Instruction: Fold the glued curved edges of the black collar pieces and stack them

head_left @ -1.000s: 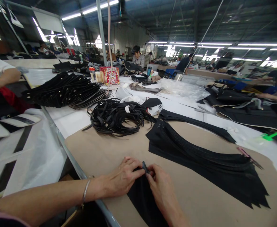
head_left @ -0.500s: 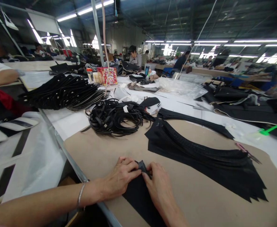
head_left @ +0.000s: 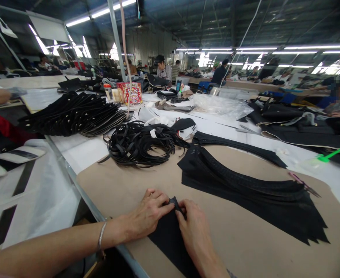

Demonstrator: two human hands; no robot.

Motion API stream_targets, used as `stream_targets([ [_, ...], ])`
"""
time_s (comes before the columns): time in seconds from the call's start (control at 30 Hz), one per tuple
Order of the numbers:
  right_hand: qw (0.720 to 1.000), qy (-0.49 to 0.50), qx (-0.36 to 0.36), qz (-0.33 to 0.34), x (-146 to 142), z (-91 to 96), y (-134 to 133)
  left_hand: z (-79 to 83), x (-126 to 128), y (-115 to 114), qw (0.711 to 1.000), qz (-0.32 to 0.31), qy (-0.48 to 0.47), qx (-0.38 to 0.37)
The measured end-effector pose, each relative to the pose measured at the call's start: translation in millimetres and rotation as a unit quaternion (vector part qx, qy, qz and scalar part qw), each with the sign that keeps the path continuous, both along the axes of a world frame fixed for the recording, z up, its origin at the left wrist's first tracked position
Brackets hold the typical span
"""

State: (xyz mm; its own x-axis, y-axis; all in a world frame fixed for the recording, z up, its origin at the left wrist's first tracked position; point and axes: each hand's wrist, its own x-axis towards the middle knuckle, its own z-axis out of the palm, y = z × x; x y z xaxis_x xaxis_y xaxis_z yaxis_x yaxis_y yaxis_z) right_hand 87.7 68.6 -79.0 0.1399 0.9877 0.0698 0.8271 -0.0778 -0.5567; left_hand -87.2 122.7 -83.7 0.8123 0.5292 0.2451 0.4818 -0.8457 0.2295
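Observation:
A black fabric piece (head_left: 170, 239) lies on the brown paper sheet (head_left: 245, 239) at the near table edge. My left hand (head_left: 148, 212) and my right hand (head_left: 194, 227) meet at its far tip, both with fingers pinched on a small folded end of the fabric (head_left: 175, 202). A silver bracelet (head_left: 101, 235) sits on my left wrist. The rest of the piece runs back under my right forearm.
A fanned stack of curved black fabric pieces (head_left: 245, 189) lies to the right. A tangle of black straps (head_left: 141, 141) and a pile of studded black panels (head_left: 74, 114) sit beyond. Scissors (head_left: 303, 183) and a green tool (head_left: 329, 155) lie right. Other people work at tables around.
The small tip held between my fingers has gone from upright to folded down flatter on the piece. Both hands stay pinched at the same spot.

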Motion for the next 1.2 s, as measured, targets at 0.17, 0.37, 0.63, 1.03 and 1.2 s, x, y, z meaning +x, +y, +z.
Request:
stream_targets([
  [0.17, 1.000, 0.004, 0.025, 0.007, -4.1, -6.3, -5.2, 2.7, 0.1, 0.9, 1.000, -0.002, 0.016, -0.005],
  [0.37, 0.999, 0.003, 0.047, 0.023, -7.4, -14.2, -12.4, -2.6, 0.2, 1.2, 1.000, 0.004, 0.002, -0.010],
  [0.63, 0.993, -0.040, 0.098, 0.048, -9.6, -24.6, -15.8, -4.5, -0.4, 1.8, 1.000, 0.008, 0.004, -0.007],
  [1.03, 0.985, -0.142, 0.075, 0.057, -11.4, -26.1, -18.0, 4.2, -2.1, 3.8, 0.999, 0.008, 0.012, -0.040],
  [1.2, 0.971, -0.228, 0.048, 0.061, -15.9, -19.0, -20.2, 4.7, -5.0, 7.1, 0.999, 0.000, 0.000, -0.047],
])
